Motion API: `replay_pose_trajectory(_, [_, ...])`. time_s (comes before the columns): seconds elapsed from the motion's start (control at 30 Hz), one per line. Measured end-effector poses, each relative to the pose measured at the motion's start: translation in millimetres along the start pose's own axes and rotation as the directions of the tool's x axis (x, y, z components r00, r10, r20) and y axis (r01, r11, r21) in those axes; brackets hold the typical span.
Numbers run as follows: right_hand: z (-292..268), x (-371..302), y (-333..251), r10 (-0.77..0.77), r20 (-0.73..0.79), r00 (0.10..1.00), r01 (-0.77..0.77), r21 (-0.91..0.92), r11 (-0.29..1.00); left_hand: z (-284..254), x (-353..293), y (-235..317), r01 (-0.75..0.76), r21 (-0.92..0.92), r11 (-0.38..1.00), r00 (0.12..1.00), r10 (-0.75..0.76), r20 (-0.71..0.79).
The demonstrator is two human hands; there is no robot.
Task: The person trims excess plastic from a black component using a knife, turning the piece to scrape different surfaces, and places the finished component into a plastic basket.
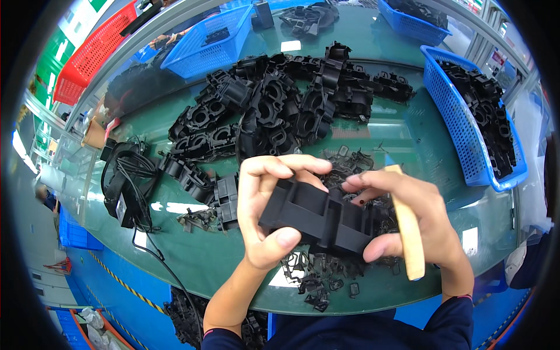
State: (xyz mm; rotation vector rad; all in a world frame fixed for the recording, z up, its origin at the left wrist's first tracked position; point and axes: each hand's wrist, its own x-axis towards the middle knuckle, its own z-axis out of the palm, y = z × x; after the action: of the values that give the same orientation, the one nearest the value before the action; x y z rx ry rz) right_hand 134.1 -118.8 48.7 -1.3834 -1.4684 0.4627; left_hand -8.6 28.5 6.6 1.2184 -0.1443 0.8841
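A boxy black molded plastic part (318, 214) with open pockets is held up over the table's near half. My left hand (260, 204) is closed around its left end, thumb on the near face and fingers over the far edge. At the other end, the thumb and fingertips of my right hand (429, 213) grip the same part. A pale yellow, slightly curved handle (409, 239) is tucked in the right hand as well; what it belongs to is hidden. Small black plastic scraps (318, 280) lie on the table below the part.
A heap of similar black parts (268, 111) covers the middle of the green table (233, 280). A coiled black cable and device (125, 181) sit at left. Blue baskets stand at right (458, 128) and far left (204, 49). A red basket (93, 52) is beyond the frame rail.
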Motion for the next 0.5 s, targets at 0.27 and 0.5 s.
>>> replay_pose_trajectory(0.27, [17.8, -0.7, 1.8, -0.105, -0.046, 0.993, 0.104, -0.021, 0.994, 8.1, -2.3, 0.3, 0.144, -0.071, 0.987, 0.974, -0.154, -0.165])
replay_pose_trajectory(0.5, [23.9, -4.9, 7.2, 0.152, -0.089, 0.984, -0.132, 0.199, 0.971, 6.3, -2.4, 6.2, 0.440, -0.131, 0.889, 0.874, -0.457, -0.166])
